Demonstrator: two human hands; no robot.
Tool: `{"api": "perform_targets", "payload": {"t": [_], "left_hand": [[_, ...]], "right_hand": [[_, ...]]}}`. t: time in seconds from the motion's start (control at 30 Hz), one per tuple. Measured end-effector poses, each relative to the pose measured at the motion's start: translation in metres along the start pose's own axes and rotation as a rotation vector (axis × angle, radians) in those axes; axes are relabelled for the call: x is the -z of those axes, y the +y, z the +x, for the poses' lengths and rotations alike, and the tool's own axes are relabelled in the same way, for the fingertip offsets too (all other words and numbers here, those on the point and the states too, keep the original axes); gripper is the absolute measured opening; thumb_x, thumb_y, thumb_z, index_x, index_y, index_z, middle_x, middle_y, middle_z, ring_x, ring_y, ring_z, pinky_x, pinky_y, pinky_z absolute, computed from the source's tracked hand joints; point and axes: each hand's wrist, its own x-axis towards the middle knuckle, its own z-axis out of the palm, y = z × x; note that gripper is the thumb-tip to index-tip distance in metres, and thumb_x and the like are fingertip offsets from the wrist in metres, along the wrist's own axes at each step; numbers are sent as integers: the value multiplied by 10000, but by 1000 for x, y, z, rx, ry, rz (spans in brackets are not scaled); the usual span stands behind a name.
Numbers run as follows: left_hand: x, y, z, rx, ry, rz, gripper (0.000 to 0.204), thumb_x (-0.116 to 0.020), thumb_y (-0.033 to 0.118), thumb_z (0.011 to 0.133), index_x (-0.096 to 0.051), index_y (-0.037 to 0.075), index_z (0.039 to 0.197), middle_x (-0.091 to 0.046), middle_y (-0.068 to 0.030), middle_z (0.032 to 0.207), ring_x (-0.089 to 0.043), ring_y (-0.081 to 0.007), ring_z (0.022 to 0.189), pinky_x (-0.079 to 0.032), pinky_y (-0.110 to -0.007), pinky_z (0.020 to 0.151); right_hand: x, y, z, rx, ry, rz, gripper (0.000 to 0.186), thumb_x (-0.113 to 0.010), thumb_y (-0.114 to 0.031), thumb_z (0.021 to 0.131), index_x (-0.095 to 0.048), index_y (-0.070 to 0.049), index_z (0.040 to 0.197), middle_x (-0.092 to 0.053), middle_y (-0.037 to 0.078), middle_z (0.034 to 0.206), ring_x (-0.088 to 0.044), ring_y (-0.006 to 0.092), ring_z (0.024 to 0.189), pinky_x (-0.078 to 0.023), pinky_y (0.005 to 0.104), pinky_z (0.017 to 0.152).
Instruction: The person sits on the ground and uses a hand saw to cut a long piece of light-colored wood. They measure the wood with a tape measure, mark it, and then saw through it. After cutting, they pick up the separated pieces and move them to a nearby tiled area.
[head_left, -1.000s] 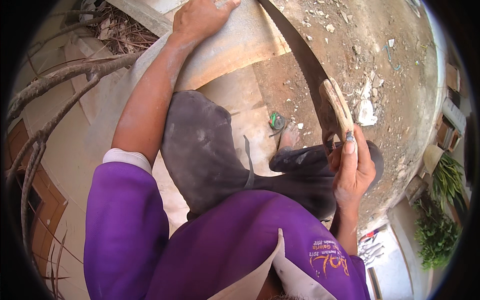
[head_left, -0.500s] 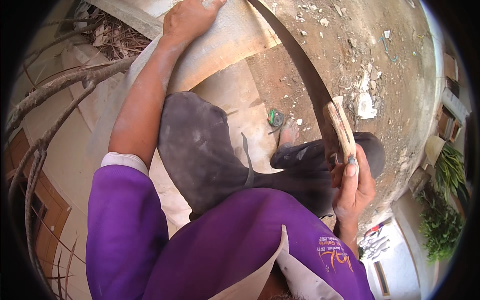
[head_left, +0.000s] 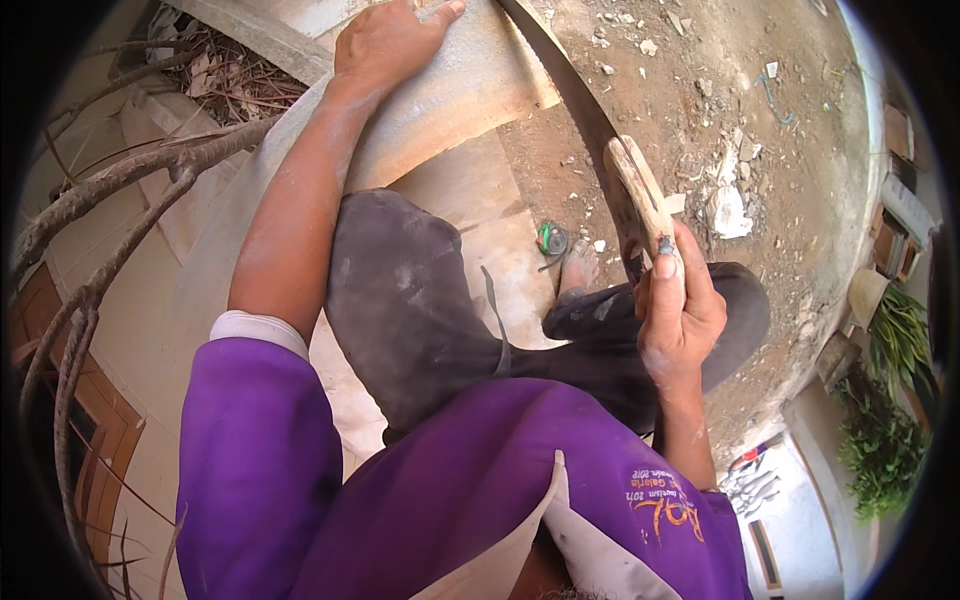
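My right hand [head_left: 682, 312] is closed around the wooden handle [head_left: 645, 195] of a handsaw. The saw's long dark blade [head_left: 575, 90] runs up and to the left, past the upper edge of the view, with its teeth on the left side. Beside the blade lies a pale, dusty board [head_left: 475, 75]; its far part is out of view. My left hand [head_left: 390, 45] rests on this board with the thumb stretched toward the blade. The other fingers are partly cut off by the upper edge. My bent left knee is under the board's near side.
A green and black tape measure [head_left: 551, 238] lies by my bare foot [head_left: 579, 268]. Rubble and a white lump [head_left: 730, 212] dot the dirt ground on the right. Bare branches [head_left: 150, 165] reach in from the left, near a heap of dry twigs [head_left: 235, 75]. Green plants [head_left: 880, 440] stand far right.
My right hand and the saw handle have moved up and to the left, pushing the blade farther forward along the board. My left hand stays on the board, shifted slightly right.
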Motion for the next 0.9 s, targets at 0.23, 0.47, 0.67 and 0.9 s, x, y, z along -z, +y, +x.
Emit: {"api": "perform_targets", "payload": {"t": [0.23,0.47,0.67,0.9], "left_hand": [[3,-6,3,20,1,14,846,-466,726,871,-642,-13,1242,-679,-260,1125,-649,-377,1095,-486,-462,960],[9,3,4,29,-55,5,843,-465,722,871,-642,-14,1243,-672,-265,1144,-642,-376,1111,-484,-465,962],[2,-4,0,30,-55,3,835,-466,717,871,-648,-14,1232,-676,-260,1136,-649,-377,1098,-485,-463,963],[2,-2,0,27,-13,31,839,-464,721,872,-649,-12,1234,-677,-255,1141,-650,-376,1099,-490,-459,957]], "right_hand": [[14,-4,-17,-54,-18,-90,363,-605,-112,967,-583,53,1289,-690,75,872,-597,60,717,-489,222,652],[29,-29,-12,8,-12,-170,391,-543,-228,1006,-592,63,1262,-679,44,764,-582,87,655,-482,247,609],[-2,-46,14,-30,-54,-174,343,-589,-159,991,-599,28,1278,-630,31,771,-521,37,647,-420,197,587],[28,-54,-16,-50,-38,-176,359,-544,-198,1009,-597,38,1275,-649,61,759,-518,52,630,-414,216,573]]}}
